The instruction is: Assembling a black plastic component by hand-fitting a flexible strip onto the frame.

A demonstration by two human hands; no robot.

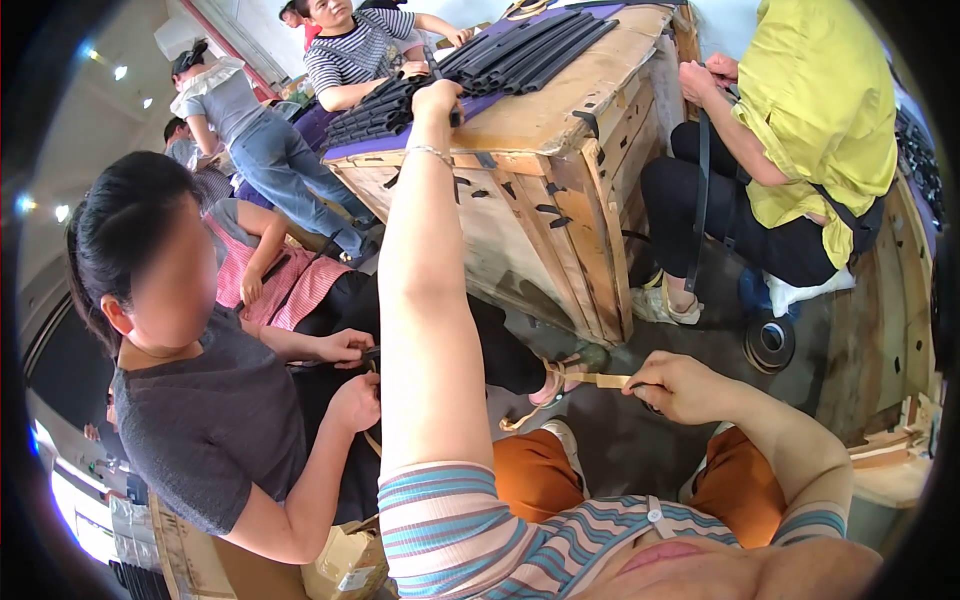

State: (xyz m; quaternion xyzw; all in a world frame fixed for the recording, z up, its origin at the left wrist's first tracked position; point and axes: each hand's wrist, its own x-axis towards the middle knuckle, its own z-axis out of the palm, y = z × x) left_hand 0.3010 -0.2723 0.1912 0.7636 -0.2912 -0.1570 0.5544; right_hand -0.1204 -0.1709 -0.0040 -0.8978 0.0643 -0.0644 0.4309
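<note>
My left arm stretches far forward to the crate-like wooden table. There my left hand (437,100) is closed round a dark black strip (458,114), whose ends show above and below the fist. It is at the near edge of a pile of long black strips (530,52) on a purple cloth. Low on the right, my right hand (685,388) is closed on a tan ribbon-like strip (600,380) that runs leftward. A small black curved thing (652,398) also shows in that hand, mostly hidden by the fingers.
A co-worker in grey (200,400) sits close on my left, hands working at something dark. Another in yellow (815,130) sits at the right, holding a long black strap (703,200). A black roll (769,345) lies on the floor. More people are behind the table (500,250).
</note>
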